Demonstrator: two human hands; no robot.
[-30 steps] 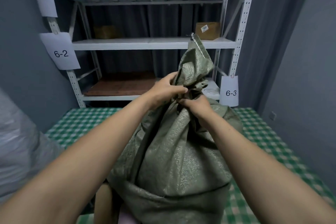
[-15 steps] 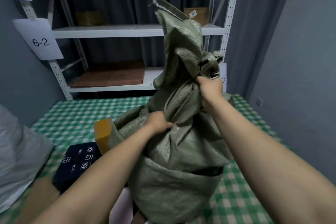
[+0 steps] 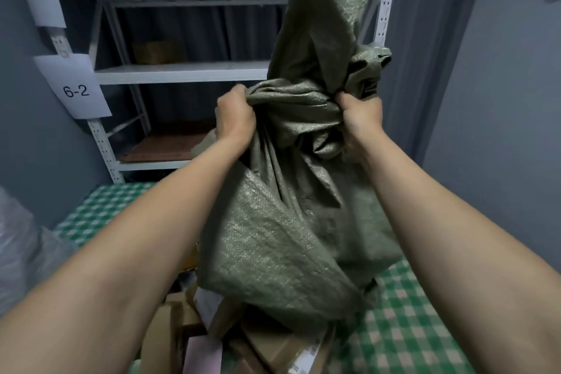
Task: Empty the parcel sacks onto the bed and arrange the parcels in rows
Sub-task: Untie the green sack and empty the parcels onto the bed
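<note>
left hand (image 3: 235, 118) and right hand (image 3: 361, 114) clench the olive woven sack (image 3: 288, 222), now hoisted higher; brown cardboard parcels (image 3: 273, 346) spill onto the green-checked bed (image 3: 409, 328).

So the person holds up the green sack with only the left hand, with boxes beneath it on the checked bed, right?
Not quite: both hands hold it. The head view shows the left hand and the right hand each gripping bunched cloth of the sack, with boxes beneath it on the checked bed.
</note>
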